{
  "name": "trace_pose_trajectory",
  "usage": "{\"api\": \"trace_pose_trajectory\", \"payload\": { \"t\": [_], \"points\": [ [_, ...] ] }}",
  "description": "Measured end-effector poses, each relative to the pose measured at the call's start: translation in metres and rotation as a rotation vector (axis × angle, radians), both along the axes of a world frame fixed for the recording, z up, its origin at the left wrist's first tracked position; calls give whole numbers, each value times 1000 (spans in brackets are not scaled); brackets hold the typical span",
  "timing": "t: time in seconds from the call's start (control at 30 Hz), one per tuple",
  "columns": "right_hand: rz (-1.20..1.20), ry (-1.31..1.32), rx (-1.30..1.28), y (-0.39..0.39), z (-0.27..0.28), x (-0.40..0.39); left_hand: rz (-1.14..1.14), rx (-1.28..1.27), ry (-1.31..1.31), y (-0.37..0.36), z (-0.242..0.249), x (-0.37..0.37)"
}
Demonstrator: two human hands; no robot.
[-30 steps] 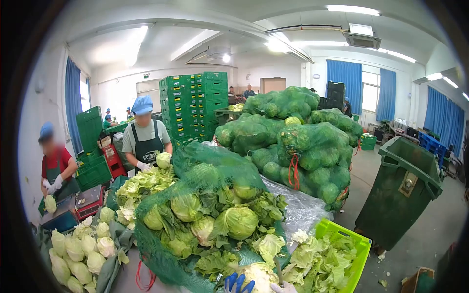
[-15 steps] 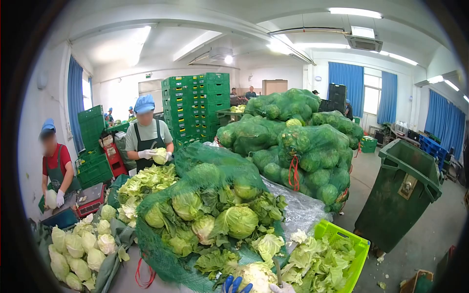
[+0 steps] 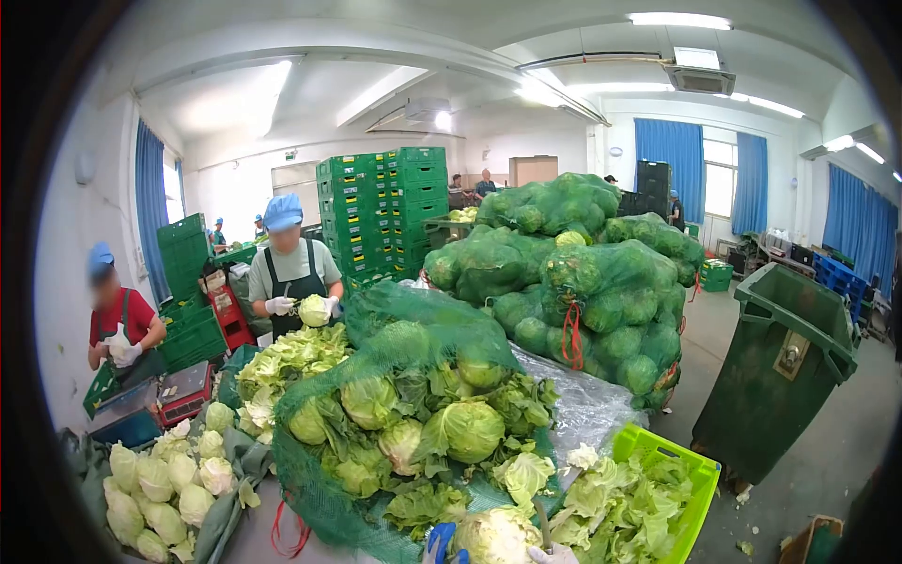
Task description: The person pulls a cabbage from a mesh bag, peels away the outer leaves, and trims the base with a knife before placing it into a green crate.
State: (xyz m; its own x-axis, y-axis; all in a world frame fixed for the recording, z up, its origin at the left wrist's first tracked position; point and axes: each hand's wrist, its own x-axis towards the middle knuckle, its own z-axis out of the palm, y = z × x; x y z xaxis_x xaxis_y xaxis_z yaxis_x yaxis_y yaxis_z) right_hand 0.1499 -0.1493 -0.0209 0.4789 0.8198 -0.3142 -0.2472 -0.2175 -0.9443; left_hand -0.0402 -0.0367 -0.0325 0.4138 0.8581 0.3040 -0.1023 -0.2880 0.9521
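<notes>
At the bottom edge, a pale trimmed cabbage point(image 3: 496, 539) is held by my left hand point(image 3: 439, 544), in a blue glove with its fingers closed round the left side. My right hand point(image 3: 552, 555), in a whitish glove, is at the cabbage's right side and mostly cut off by the frame. From it rises a thin, curved, greyish knife point(image 3: 542, 520), its grip hidden. Just beyond my hands, an open green mesh bag point(image 3: 305, 475) spills leafy cabbages point(image 3: 470, 430). A lime-green crate point(image 3: 693, 503) of loose leaves point(image 3: 615, 498) stands to the right.
Peeled cabbages point(image 3: 155, 477) fill a lined container at left. Full mesh bags point(image 3: 611, 310) are piled behind, near stacked green crates point(image 3: 383, 207). A green wheeled bin point(image 3: 766, 376) stands right. Two co-workers point(image 3: 299, 268) point(image 3: 127, 320) are across at left, one holding a cabbage.
The view has shifted slightly, so the scene sits a little lower and further right. My hands stay at the cabbage. The co-worker in red has raised both hands, now together at the chest.
</notes>
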Motion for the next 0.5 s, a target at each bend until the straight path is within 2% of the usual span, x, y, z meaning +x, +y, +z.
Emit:
{"api": "trace_pose_trajectory", "payload": {
  "t": [0.07, 0.13, 0.17, 0.2, 0.23, 0.33, 0.4, 0.43, 0.47, 0.5],
  "points": [
    [-4, -16, 9, 1, -7, 1, -100, -260, -68, 10, -3, 4],
    [-18, -35, 56, 3, -34, 3, -149, -332, -113, 10, 6, 10],
    [-36, -59, 110, 4, -46, 7, -146, -57, 81, 13, -1, 10],
    [-43, -62, 118, 2, -34, 7, -143, 225, 269, 13, 16, 15],
    [1, -17, 81, -6, -20, 6, -260, -505, -196, 8, 35, 23],
    [30, 34, 74, -7, -25, 10, -257, -353, -143, 34, 38, 43],
    [-41, -21, 177, -7, -5, 14, -250, -226, -82, 52, 26, 53],
    [23, 31, 138, -5, 4, 24, -248, -176, -46, 52, 21, 54],
    [83, 37, 37, 0, 13, 39, -246, -135, -2, 40, 39, 51],
    [60, -77, 74, 5, 20, 46, -201, -14, -18, 39, 61, 57]
  ]
}}
